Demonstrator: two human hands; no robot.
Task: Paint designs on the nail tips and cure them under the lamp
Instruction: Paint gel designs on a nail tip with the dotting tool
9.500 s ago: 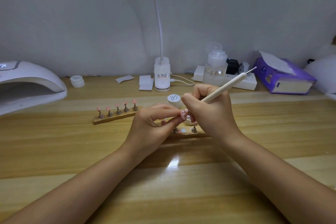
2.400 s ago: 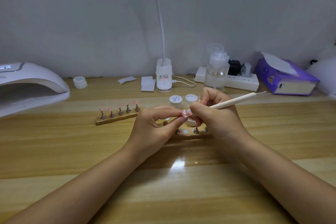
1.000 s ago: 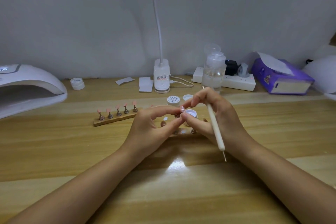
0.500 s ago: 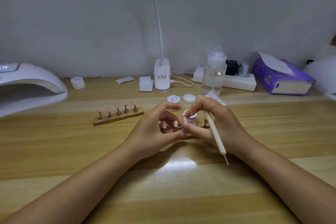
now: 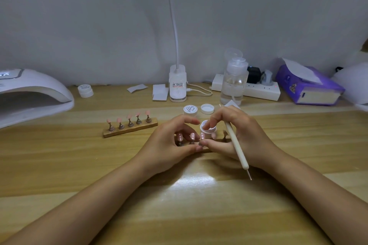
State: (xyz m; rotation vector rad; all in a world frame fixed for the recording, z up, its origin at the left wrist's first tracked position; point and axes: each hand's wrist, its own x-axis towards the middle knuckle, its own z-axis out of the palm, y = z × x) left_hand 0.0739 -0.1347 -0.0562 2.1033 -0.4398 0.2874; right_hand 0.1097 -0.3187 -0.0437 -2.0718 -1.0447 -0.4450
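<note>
Curing lamp (image 5: 33,93) far out past the left fingers. Left hand (image 5: 169,143) and right hand (image 5: 237,137): fingertips meet, pinching a stand peg at the near wooden holder (image 5: 207,148). Dotting tool (image 5: 237,146) tucked in right fingers. Open gel pot (image 5: 208,128) just beyond fingertips. Pink nail tip (image 5: 202,135) between them.

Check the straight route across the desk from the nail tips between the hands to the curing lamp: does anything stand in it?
Yes. The second wooden stand, holding five pink tips, lies on the table between the nail tips and the curing lamp.
</note>
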